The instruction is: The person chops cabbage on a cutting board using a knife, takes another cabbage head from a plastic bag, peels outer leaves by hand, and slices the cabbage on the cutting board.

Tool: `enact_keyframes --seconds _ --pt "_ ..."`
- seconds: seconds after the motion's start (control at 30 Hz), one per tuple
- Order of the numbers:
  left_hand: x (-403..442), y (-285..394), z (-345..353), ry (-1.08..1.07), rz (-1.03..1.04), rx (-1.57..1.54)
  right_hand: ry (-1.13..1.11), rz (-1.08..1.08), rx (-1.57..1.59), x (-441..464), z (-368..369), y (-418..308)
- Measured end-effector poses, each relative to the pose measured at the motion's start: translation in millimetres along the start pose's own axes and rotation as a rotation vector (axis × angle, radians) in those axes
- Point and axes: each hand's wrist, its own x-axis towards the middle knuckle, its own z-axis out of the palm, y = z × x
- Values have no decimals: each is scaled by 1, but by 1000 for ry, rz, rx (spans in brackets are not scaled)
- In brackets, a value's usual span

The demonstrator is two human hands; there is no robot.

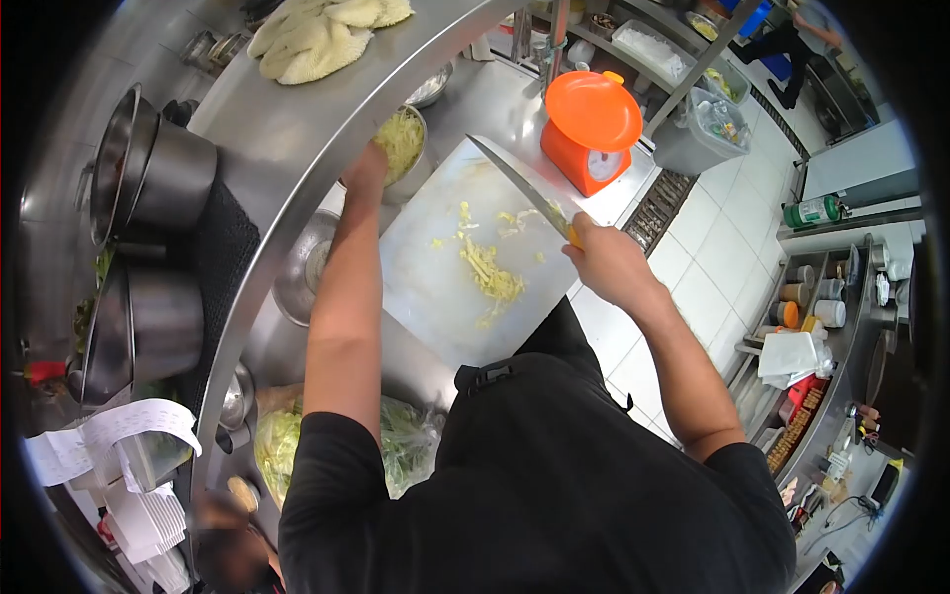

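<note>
The right hand (606, 259), its fingers clenched around the mostly covered handle of the knife (507, 171), held the blade above chopped vegetable (487, 272) on the cutting board (421, 247); the left hand (366, 170), fingers obscured, their state indeterminable, lay beside the bowl (425, 148).

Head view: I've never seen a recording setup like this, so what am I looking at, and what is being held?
There is no robot: one camera on a person's head looks forward and down. The right hand grips a knife above a white cutting board, where chopped pale-green vegetable lies. The left hand is at a metal bowl of shreds; its grip is unclear. Beyond the board, an orange kitchen scale stands on the steel counter.
</note>
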Motion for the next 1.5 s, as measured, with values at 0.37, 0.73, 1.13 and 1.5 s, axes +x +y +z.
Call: enact_keyframes --seconds 0.37,0.73,1.13,1.5 --pt "-31 57 -99 -248 -128 -298 215 37 -168 15 106 77" --pt "-206 142 -152 -70 58 -586 76 -238 -107 -5 135 21" --pt "-234 193 -150 -402 260 -362 191 -226 63 -23 119 13" --pt "-226 170 -130 -303 205 -282 137 -206 42 -40 112 35"
